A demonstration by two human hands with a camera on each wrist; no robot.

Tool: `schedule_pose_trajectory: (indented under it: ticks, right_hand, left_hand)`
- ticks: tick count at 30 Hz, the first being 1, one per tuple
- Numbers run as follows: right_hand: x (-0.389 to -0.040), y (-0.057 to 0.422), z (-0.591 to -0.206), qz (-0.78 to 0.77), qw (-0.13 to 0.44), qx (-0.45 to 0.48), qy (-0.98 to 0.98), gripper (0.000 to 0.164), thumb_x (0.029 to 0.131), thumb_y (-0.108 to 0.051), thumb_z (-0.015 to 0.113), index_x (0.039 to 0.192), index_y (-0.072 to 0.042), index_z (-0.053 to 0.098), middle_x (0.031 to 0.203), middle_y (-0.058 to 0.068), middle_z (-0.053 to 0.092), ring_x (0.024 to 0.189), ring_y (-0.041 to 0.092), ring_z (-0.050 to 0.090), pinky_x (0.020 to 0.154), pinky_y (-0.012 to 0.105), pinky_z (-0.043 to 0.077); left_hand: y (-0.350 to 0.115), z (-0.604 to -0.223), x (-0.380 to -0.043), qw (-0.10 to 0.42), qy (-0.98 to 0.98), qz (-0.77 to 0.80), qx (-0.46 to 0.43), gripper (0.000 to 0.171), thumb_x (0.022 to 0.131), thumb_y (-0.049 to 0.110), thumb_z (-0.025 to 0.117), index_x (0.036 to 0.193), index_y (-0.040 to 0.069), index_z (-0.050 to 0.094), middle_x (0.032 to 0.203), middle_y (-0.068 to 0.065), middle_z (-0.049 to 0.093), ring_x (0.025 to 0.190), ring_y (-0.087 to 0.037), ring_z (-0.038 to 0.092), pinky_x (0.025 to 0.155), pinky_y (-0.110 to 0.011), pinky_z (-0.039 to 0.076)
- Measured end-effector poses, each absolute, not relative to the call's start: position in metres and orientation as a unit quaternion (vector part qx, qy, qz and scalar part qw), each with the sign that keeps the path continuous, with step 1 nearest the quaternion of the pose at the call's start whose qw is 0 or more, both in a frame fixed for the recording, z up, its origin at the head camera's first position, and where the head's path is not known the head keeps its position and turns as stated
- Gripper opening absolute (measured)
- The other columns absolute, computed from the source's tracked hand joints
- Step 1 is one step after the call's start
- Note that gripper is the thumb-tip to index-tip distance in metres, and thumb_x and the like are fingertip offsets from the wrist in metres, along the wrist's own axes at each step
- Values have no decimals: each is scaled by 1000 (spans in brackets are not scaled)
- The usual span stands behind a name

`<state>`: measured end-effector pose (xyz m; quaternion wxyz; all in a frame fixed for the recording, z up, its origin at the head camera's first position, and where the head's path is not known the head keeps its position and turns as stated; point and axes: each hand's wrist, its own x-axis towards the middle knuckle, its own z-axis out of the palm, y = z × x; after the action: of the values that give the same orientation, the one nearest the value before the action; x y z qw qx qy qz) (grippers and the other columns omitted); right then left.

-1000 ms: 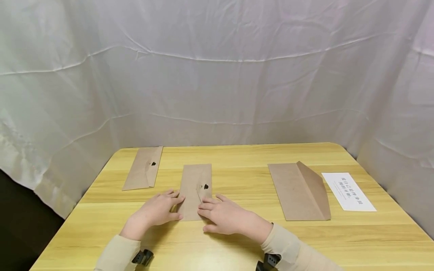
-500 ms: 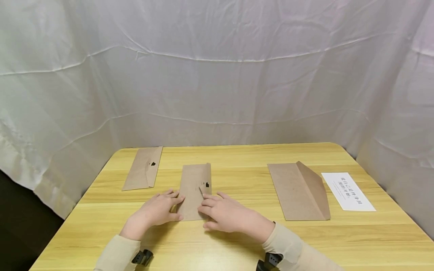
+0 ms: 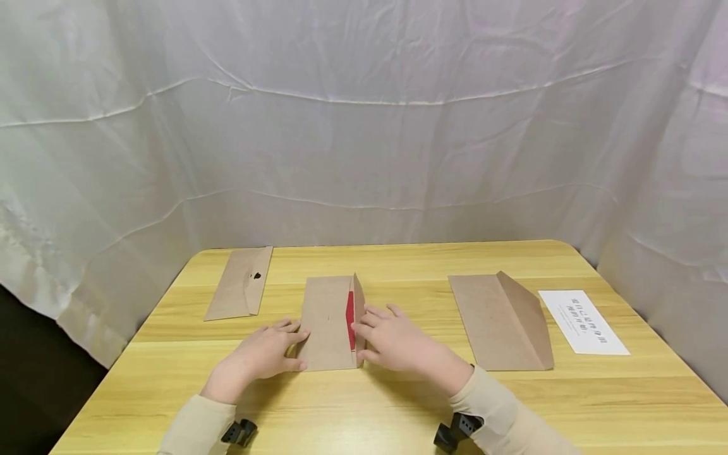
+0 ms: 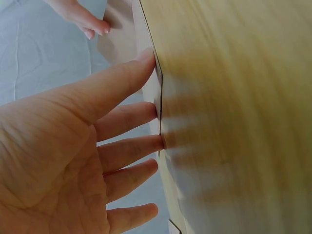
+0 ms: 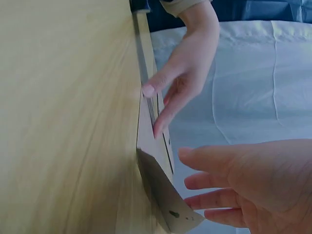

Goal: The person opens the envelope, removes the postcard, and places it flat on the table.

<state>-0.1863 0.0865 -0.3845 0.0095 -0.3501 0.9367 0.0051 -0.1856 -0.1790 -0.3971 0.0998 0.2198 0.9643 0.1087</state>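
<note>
A brown paper envelope (image 3: 327, 325) lies flat at the middle front of the table. Its flap (image 3: 359, 303) stands up along the right side, and something red (image 3: 350, 316) shows at the opening beneath. My left hand (image 3: 261, 355) rests extended fingers and thumb on the envelope's left edge. On the other side, my right hand (image 3: 398, 341) has its fingers against the raised flap, straight rather than curled. In the right wrist view the flap (image 5: 165, 192) tilts up, with fingertips at its pointed tip and a dark printed mark near it.
A second envelope (image 3: 236, 287) with its flap down lies at the back left. To the right, another envelope (image 3: 491, 322) has its flap spread out, beside a white printed card (image 3: 584, 322). Pale curtains (image 3: 364, 158) surround the wooden table (image 3: 409, 417).
The middle envelope's flap has gone from lying down to standing up, uncovering the red. My right hand has moved slightly right with it; the left hand stays in place.
</note>
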Motion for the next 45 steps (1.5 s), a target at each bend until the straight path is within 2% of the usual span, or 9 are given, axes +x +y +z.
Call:
schedule_pose_trajectory:
  ticks: [6,16,26,36,45]
  right_hand:
    - [-195,94,-387,3,11,-331,944,54,95,-46,57,138,-14,55,143,4,55,145,27,36,116,59,29]
    - [-209,101,-397,-20,48,-300,953,55,95,-43,58,140,-11,53,150,8,48,145,27,35,117,59,27]
    - [-221,108,-409,-27,77,-274,958,59,97,-46,54,146,-13,47,154,6,42,147,26,32,117,60,25]
    - [-223,108,-411,-36,86,-273,958,59,97,-47,53,146,-14,47,155,5,41,148,25,31,117,60,26]
    - [-225,107,-412,-39,82,-270,959,57,97,-46,53,144,-14,49,154,5,42,147,25,32,116,60,27]
  left_hand:
    - [-178,-397,-185,102,965,107,219,66,82,40,75,136,7,57,148,-20,46,142,-41,35,112,-65,30]
    - [-178,-398,-185,102,965,105,220,65,83,40,74,137,7,57,148,-20,46,142,-40,36,112,-64,30]
    - [-179,-397,-183,101,965,99,222,65,84,40,73,138,8,56,149,-20,45,142,-40,36,111,-65,31]
    - [-177,-396,-184,102,967,99,211,67,81,40,75,137,10,56,149,-19,46,143,-40,34,111,-68,28]
    - [-158,-393,-183,94,964,83,236,67,82,33,77,139,8,54,150,-17,45,143,-37,36,114,-62,29]
